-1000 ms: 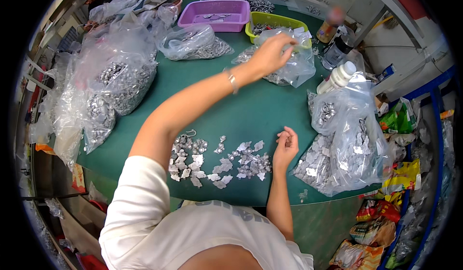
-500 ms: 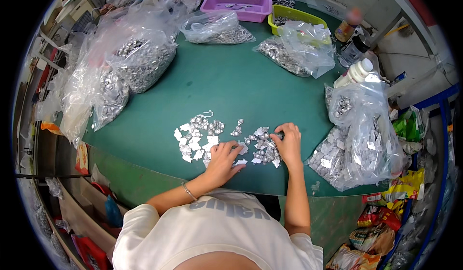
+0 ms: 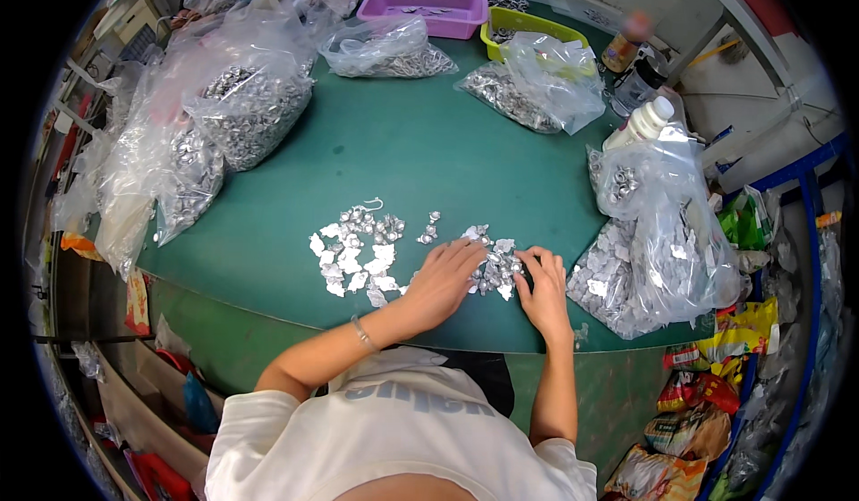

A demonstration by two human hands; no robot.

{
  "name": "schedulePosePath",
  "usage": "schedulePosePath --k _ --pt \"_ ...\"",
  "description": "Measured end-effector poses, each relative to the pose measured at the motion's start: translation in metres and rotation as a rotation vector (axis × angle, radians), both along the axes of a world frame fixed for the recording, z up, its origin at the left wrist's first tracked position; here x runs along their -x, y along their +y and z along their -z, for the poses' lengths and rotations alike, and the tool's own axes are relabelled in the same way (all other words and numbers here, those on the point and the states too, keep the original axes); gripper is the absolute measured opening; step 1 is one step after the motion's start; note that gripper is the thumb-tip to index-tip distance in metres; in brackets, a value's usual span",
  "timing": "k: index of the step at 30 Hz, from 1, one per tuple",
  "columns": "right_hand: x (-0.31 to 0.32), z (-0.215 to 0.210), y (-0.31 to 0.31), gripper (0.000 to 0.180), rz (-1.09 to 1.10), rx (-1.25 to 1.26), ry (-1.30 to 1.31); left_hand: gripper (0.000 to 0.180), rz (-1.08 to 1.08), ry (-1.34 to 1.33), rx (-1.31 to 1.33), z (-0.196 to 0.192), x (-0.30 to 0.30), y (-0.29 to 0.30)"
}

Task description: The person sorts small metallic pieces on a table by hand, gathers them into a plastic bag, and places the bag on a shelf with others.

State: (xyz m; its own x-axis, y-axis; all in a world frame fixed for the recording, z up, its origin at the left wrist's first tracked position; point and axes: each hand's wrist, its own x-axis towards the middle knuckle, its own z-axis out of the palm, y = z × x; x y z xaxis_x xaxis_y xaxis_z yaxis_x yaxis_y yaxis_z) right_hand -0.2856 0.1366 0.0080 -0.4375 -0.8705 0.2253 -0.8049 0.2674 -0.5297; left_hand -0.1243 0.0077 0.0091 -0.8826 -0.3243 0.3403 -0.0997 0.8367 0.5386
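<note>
Green table (image 3: pixel 403 152), scattered small silver pieces (image 3: pixel 358 250), clear bags of metal parts (image 3: pixel 242 116), purple tray (image 3: pixel 438 9), yellow tray (image 3: pixel 528 25)

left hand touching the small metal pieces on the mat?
Touching. Head view: left hand lies with fingers on the pile of small silver pieces, no gap visible.

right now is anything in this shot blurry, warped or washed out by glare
Head view: the green table's edge bows from fisheye distortion, with a black rim around the frame; glare whitens the clear bags of metal parts; the bottle with the orange cap at the far edge is smeared; both the left hand and right hand and the small silver pieces look sharp.
</note>
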Motion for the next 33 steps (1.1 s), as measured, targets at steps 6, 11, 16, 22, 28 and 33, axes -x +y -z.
schedulePosePath --k 6,11,16,22,28,33 --pt "-0.003 0.000 0.010 0.034 -0.022 0.032 -0.062 0.051 0.096 -0.083 0.039 0.011 0.029 0.016" --pt "-0.015 0.014 0.009 0.034 0.053 0.129 -0.221 0.046 0.061 -0.072 0.028 0.016 0.022 0.018" --pt "-0.011 0.016 0.013 0.020 0.098 0.182 -0.235 0.043 0.011 -0.105 0.084 0.018 0.011 0.018" --pt "-0.004 0.005 0.018 0.016 0.108 0.114 -0.118 0.038 0.018 -0.117 0.062 0.012 0.007 0.013" --pt "-0.005 0.009 0.024 0.021 0.257 0.259 -0.326 0.032 0.032 -0.058 0.095 0.014 0.007 0.011" --pt "-0.010 -0.001 0.032 0.014 0.322 0.600 -1.404 0.027 0.034 -0.084 0.009 0.013 0.005 0.009"
